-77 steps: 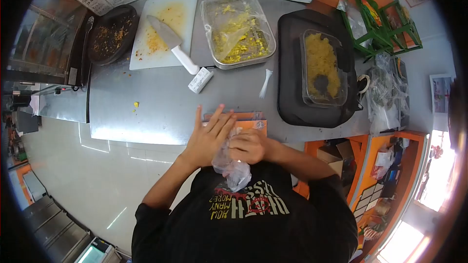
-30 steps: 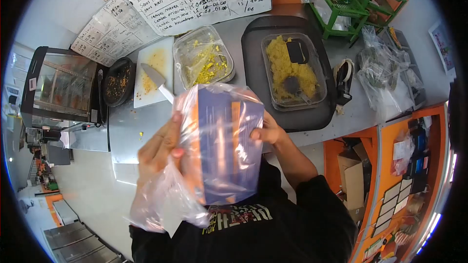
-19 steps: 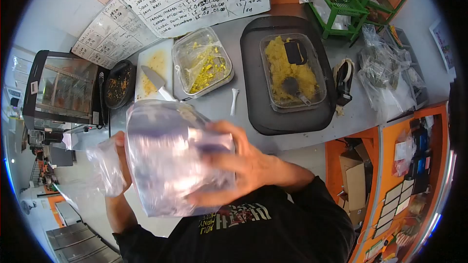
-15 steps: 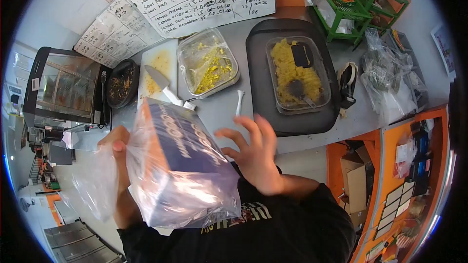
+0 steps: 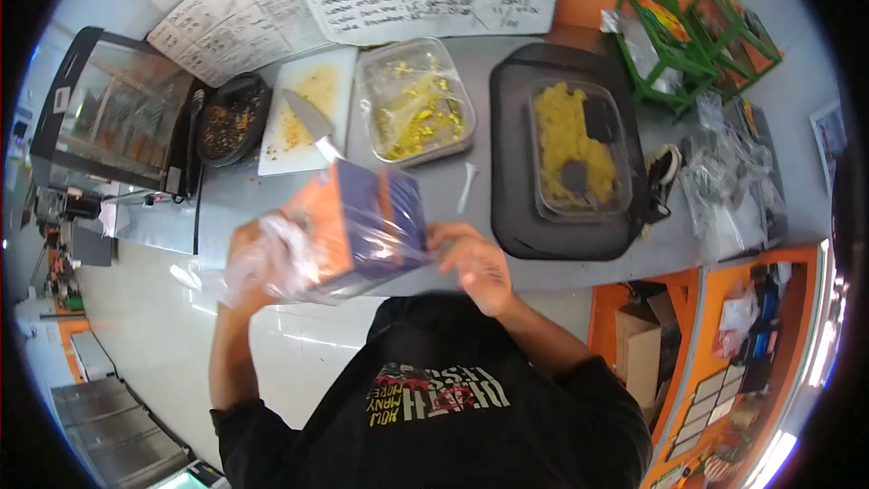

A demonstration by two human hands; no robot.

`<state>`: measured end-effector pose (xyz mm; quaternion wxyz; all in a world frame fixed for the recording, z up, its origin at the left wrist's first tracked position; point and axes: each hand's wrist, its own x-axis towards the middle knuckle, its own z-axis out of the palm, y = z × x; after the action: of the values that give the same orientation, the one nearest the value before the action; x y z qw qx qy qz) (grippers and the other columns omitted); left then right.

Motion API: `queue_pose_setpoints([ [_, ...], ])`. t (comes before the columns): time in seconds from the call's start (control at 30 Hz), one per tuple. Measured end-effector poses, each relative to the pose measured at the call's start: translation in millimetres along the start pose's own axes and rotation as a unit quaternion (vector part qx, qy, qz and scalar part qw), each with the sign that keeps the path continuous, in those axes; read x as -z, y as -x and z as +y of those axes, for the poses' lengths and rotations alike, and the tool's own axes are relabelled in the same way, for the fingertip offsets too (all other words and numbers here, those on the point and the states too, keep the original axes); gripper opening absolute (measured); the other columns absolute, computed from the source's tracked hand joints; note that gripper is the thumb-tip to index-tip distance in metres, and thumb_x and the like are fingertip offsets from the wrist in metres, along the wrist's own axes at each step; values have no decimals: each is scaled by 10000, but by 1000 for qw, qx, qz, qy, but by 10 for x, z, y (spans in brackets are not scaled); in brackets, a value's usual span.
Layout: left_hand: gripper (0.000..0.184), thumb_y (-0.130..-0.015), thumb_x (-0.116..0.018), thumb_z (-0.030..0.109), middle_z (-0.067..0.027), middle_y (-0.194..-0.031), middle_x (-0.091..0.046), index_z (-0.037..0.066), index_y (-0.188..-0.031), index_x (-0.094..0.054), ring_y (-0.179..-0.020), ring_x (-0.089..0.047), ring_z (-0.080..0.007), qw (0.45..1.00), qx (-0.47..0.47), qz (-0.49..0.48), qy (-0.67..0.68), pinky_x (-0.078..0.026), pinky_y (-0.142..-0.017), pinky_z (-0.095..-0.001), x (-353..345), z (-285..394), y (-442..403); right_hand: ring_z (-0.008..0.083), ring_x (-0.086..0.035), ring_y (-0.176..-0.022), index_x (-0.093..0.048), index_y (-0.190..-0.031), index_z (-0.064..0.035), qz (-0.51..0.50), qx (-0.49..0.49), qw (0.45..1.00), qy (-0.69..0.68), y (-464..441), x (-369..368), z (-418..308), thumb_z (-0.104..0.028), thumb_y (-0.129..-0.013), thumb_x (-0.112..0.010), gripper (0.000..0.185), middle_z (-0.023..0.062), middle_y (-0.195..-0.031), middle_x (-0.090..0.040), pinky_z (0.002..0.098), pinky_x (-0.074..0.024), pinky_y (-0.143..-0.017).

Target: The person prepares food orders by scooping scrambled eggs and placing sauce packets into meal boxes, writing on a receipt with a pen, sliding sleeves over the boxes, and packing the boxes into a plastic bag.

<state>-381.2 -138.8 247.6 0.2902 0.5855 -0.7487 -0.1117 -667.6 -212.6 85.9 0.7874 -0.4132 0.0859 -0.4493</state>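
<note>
A blue and orange box (image 5: 385, 217) in a clear plastic bag (image 5: 339, 258) is held up in front of the counter. My left hand (image 5: 252, 258) is closed around the bunched end of the bag, at the box's orange side. The fingers of my right hand (image 5: 478, 270) are bent against the box's right edge and grip it there. Behind the box, a knife (image 5: 308, 113) rests on a stained white cutting board (image 5: 312, 81); the end of its handle is hidden. A clear container with yellow bits (image 5: 416, 113) stands beside the board.
On a black tray (image 5: 511, 208) sits a container of yellow crumbly food (image 5: 579, 140). A small white utensil (image 5: 468, 186) lies on the grey counter (image 5: 444, 208). A black bowl (image 5: 233, 118) and a glass display case (image 5: 118, 118) are at the left, green racks (image 5: 665, 72) at the back right.
The bagged box has moved up and away from my body, over the counter's front edge, and turned. My right hand, spread apart from it before, now touches its side.
</note>
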Motion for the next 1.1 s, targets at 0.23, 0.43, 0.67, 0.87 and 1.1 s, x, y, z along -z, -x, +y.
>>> queue_pose_setpoints([
  [0.23,338,-674,-847,221,-107,-785,-634,78,-886,-626,-717,-671,-319,952,217,-97,195,-543,-630,-409,-355,-176,199,183,-586,-1171,-397,-1519,-77,-8,-301,951,-65,-395,389,334,-442,-921,-721,772,103,-1411,-543,366,-503,-970],
  [0.43,291,-751,-705,152,-140,-877,-664,27,-994,-606,-775,-661,-402,990,95,-69,-75,-536,-650,-465,-607,-166,418,150,-612,-1131,-594,-1333,-29,-94,-258,908,318,-343,240,-135,-101,-805,-846,589,77,-1364,-582,284,-552,-758],
  [0.67,284,-707,-728,146,-158,-888,-643,16,-942,-636,-811,-651,-376,974,226,-23,23,-523,-687,-415,-548,-267,377,334,-546,-1254,-644,-1265,-89,-197,-66,910,359,397,-257,236,-192,-873,-801,435,184,-1402,-419,411,-494,-1032],
  [0.87,260,-768,-640,84,-129,-992,-609,54,-1023,-602,-968,-634,-335,979,-19,-198,-51,-538,-806,-422,-878,-318,183,336,-480,-1333,-634,-1310,-101,-382,-214,848,298,306,-189,539,-376,-972,-674,437,227,-1415,-511,433,-368,-1136],
  [1.1,163,-788,-635,112,-94,-936,-584,51,-924,-569,-908,-629,-295,988,-79,-103,-81,-545,-803,-406,-1381,-476,516,157,-699,-847,-734,-1034,-16,-73,-296,901,309,-617,459,-320,-97,-934,-668,145,109,-912,-752,294,-552,-773],
])
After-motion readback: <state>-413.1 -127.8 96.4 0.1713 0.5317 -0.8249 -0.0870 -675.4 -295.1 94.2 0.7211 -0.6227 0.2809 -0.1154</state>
